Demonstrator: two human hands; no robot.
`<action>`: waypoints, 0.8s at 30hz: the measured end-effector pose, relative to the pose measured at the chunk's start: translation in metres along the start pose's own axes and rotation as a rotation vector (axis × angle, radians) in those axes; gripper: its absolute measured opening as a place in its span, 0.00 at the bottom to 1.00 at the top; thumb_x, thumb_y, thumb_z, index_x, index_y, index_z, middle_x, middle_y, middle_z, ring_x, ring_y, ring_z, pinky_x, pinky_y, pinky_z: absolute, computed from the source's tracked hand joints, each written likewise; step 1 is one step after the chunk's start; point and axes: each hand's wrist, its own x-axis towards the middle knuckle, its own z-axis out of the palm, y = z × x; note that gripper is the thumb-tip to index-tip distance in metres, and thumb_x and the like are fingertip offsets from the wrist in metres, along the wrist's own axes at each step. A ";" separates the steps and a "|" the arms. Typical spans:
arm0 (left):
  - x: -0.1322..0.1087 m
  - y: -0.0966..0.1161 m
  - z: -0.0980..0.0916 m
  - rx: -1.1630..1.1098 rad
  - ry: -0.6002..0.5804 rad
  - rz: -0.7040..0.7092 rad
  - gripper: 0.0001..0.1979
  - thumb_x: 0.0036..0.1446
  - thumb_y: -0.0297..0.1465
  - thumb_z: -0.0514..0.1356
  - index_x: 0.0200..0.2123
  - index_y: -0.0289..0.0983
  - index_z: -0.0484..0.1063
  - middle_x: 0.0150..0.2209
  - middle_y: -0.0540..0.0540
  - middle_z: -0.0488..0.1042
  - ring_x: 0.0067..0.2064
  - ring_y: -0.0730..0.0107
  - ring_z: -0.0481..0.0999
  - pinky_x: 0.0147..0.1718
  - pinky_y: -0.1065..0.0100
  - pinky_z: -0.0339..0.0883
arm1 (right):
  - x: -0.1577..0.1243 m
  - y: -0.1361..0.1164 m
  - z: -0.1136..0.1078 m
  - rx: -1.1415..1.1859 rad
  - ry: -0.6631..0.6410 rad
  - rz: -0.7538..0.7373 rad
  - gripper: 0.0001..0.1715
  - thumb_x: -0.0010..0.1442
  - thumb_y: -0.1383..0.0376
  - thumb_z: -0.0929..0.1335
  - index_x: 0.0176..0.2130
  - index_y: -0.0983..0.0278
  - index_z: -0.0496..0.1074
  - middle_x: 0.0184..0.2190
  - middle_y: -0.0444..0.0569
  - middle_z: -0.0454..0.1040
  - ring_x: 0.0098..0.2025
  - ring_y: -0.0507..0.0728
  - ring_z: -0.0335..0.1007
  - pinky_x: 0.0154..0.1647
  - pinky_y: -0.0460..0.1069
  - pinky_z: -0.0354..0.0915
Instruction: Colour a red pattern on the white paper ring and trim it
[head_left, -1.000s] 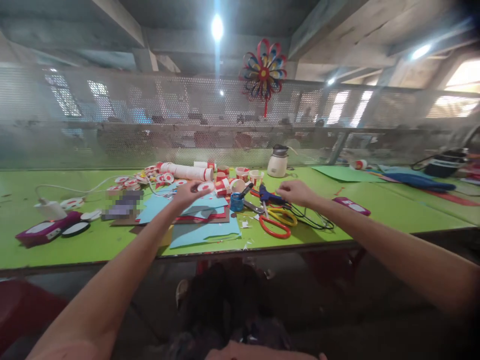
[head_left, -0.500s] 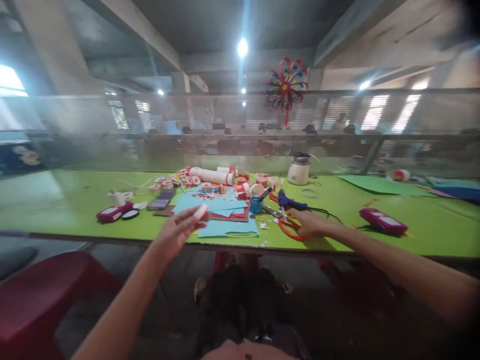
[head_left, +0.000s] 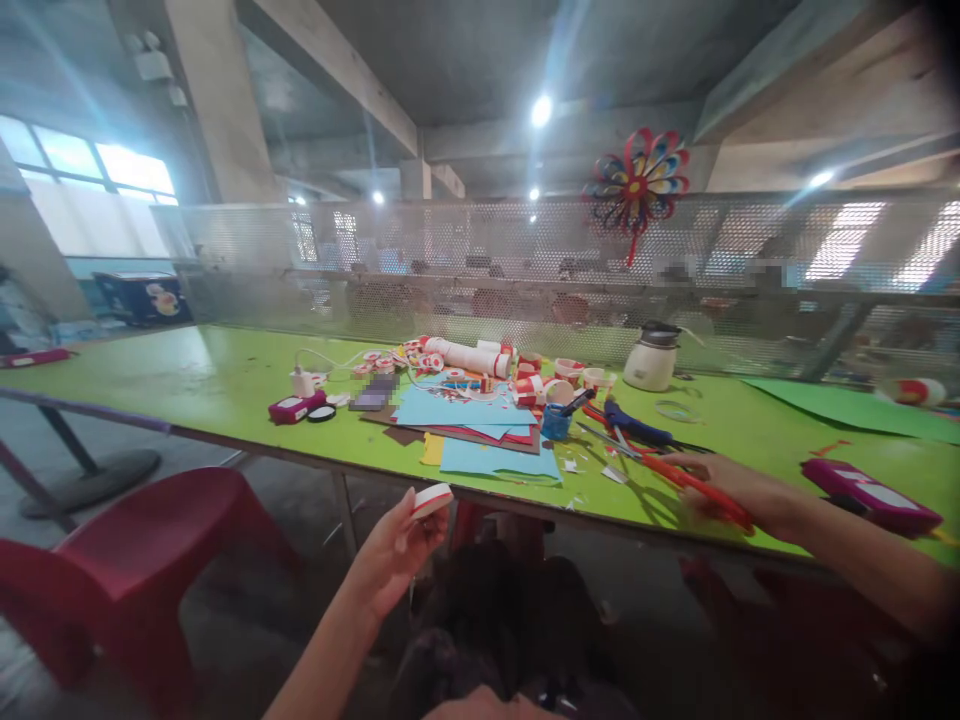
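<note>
— Moved since half a second ago: left hand (head_left: 405,545), drawn back from over the worktop (head_left: 202,385) to before its near edge; red-handled scissors (head_left: 666,468), raised with the right hand (head_left: 731,482).

— Item one, and its place?

— Shallow red-banded white piece (head_left: 432,500), seemingly cut paper cup; whether ring or disc, unclear. Held by the left hand, apart from the worktop, fingers narrowed on its rim.

— Handling?

— Probably very light, thin-walled, somewhat springy, easily dented; slightly slick if coated. Best grip: lightly, on opposite sides of the rim.

— Item two?

— Scissors, likely heavier and rigid, to be held by the handle loops. Right fingers curl round the handles; whether threaded through, blur hides.

— Surroundings?

— Blue glue gun (head_left: 637,425), lying just beyond the scissors; blue tub (head_left: 556,422) with a pen, near the blade end. Both crowd that side. Light-blue paper sheets (head_left: 501,460), paper cups (head_left: 598,381) and a white jug (head_left: 649,362) farther off.

— Obstructions at the white piece?

— None touching; worktop edge just beyond.
</note>
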 end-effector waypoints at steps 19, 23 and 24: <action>0.022 0.016 0.065 0.131 -0.151 0.210 0.18 0.50 0.38 0.66 0.41 0.32 0.77 0.41 0.41 0.80 0.45 0.60 0.79 0.46 0.65 0.70 | -0.105 0.014 0.099 0.487 -0.178 0.049 0.21 0.47 0.56 0.73 0.41 0.59 0.77 0.29 0.49 0.78 0.31 0.61 0.76 0.35 0.54 0.72; 0.036 0.011 0.070 0.118 -0.139 0.205 0.17 0.50 0.39 0.66 0.39 0.33 0.77 0.38 0.42 0.80 0.42 0.63 0.79 0.43 0.67 0.71 | -0.107 0.011 0.107 0.261 -0.002 -0.025 0.22 0.48 0.52 0.72 0.41 0.59 0.78 0.23 0.48 0.77 0.29 0.62 0.76 0.31 0.52 0.73; 0.039 0.009 0.071 0.131 -0.137 0.202 0.18 0.50 0.41 0.66 0.38 0.32 0.77 0.37 0.42 0.80 0.41 0.63 0.79 0.41 0.67 0.71 | -0.107 0.011 0.108 0.223 0.046 -0.050 0.24 0.47 0.51 0.72 0.42 0.58 0.78 0.21 0.47 0.77 0.27 0.62 0.76 0.29 0.50 0.73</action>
